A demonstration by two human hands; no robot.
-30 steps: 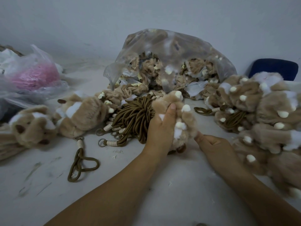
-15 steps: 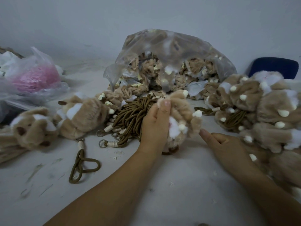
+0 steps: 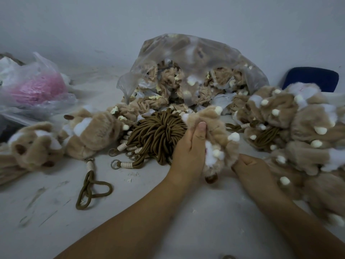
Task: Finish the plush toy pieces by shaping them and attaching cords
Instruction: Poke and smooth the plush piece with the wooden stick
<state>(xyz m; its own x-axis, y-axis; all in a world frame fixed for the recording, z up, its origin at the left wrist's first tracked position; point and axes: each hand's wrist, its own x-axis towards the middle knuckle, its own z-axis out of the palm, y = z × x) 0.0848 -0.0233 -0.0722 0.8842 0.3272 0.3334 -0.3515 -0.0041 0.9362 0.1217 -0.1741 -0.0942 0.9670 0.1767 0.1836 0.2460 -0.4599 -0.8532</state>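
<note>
Clasping plush toy (image 3: 214, 128), left grip (image 3: 188, 152) curled round it, right grip (image 3: 250, 169) pinching its edge

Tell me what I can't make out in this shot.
All head view.
- Right hand fingertips: buried in the tan plush toy piece's fur; grip unclear.
- Clear plastic bag's deeper contents: hazed by its film.
- Right pile of tan plush pieces: blurred, cut by the frame edge.

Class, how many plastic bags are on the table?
2: pink-filled bag far left; clear bag of plush pieces centre back. White plastic behind the first may be a third.
</note>
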